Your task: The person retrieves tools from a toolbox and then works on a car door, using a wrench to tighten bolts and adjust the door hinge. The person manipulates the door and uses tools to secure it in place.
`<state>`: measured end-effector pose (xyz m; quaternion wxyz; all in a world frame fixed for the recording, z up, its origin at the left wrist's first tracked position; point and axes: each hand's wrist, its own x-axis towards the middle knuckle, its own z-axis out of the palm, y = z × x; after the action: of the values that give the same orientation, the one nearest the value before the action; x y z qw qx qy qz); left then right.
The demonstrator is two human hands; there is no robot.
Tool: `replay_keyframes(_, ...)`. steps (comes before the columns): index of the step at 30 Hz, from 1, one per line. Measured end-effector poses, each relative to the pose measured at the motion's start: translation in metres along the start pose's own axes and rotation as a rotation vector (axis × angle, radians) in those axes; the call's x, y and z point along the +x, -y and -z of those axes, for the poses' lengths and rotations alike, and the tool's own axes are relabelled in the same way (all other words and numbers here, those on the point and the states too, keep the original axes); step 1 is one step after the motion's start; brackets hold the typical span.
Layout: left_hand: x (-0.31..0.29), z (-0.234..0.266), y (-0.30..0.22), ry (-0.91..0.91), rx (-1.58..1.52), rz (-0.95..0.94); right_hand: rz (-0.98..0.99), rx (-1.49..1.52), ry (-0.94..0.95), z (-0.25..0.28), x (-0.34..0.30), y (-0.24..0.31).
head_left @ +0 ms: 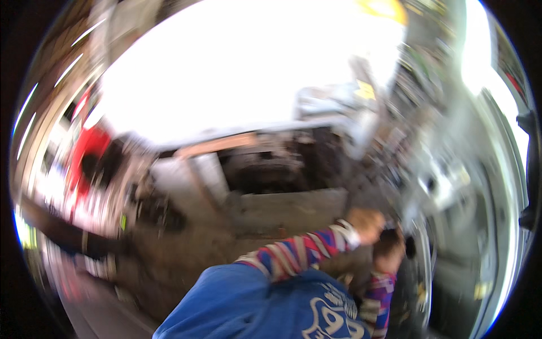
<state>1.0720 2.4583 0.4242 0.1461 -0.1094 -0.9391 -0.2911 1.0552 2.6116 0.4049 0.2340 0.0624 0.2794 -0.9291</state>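
Observation:
Motion blur smears the whole view. My left hand (368, 224) reaches across to the right, its sleeve striped red, blue and pale. Just below it, my right hand (388, 253) appears closed around a dark object (388, 235), whose kind I cannot make out. A dark rounded end (410, 247) shows at that hand's right side. My left hand is right beside the dark object; whether it touches it is unclear, and its fingers are too blurred to read. Both hands are close to a cluttered grey metal area (415, 209).
Ahead stands a large, glaring white surface (237, 68) with a dark opening (276, 164) below. A brownish bar (217, 145) crosses its edge. Blurred red equipment (90, 150) stands at left, near a dark bar (70, 231). A grey-green panel (468, 254) rises at right.

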Motion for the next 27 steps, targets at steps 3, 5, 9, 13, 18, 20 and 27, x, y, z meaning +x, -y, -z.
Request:
replay_keyframes(3, -0.002, -0.031, -0.022, -0.024, 0.040, 0.217, -0.032, -0.462, 0.268, 0.025, 0.000, 0.013)
replay_keyframes(5, -0.006, -0.043, -0.038, -0.183, -0.117, 0.300, -0.040, -0.640, 0.132, 0.039, 0.004, 0.017)
replay_keyframes(9, 0.003, -0.044, -0.072, -0.146, 0.011, 0.594, -0.279, -0.372, 0.112, 0.056, 0.032, 0.030)
replay_keyframes(13, 0.000, -0.036, -0.080, -0.189, 0.107, 0.567, -0.354, -0.285, 0.157, 0.071, 0.049, 0.036)
replay_keyframes(18, -0.002, -0.044, -0.075, -0.071, 0.089, 0.609, -0.317, -0.323, 0.414, 0.075, 0.044, 0.037)
replay_keyframes(20, 0.001, -0.047, -0.081, -0.209, 0.103, 0.636, -0.322, -0.322, 0.415, 0.065, 0.038, 0.036)
replay_keyframes(27, 0.007, -0.042, -0.087, -0.304, -0.093, 0.625, -0.413, -0.314, 0.235, 0.022, 0.028, 0.043)
